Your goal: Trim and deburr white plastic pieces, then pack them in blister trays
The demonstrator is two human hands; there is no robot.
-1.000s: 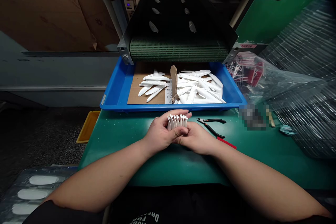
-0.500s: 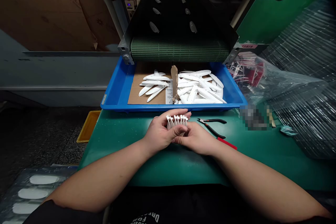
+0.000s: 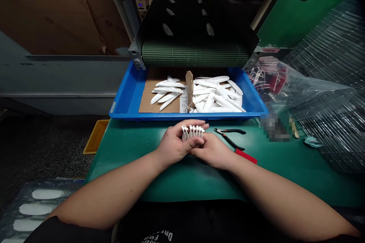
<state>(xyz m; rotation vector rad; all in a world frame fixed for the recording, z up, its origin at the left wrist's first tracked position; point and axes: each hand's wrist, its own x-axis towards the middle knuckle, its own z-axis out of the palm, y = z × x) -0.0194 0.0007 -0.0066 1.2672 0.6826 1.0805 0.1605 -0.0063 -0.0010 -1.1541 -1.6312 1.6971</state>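
Above the green tabletop [image 3: 137, 140], both hands close around a row of several thin white plastic parts [image 3: 192, 133] standing side by side, their ends facing me. My left hand [image 3: 176, 142] wraps the row, fingers behind it and thumb across the front. My right hand [image 3: 213, 148] grips the same parts from the right and below; some of its fingers are hidden. Beyond the hands stands a blue tray [image 3: 121, 98] with long white parts [image 3: 168, 90] on cardboard at left and a larger pile of white parts [image 3: 219, 95] at right of an upright cardboard divider [image 3: 189, 87].
Nippers [image 3: 232, 138] with black handles lie right of my hands, near a red object [image 3: 245, 156]. A conveyor belt [image 3: 195, 54] carrying white pieces ends above the tray. Clear plastic trays [image 3: 322, 121] stack at right; a yellow bin [image 3: 97, 136] sits low at left.
A gap between the white parts in my hands now sits farther left in the row. Both hands stay in nearly the same place, with only slight movement.
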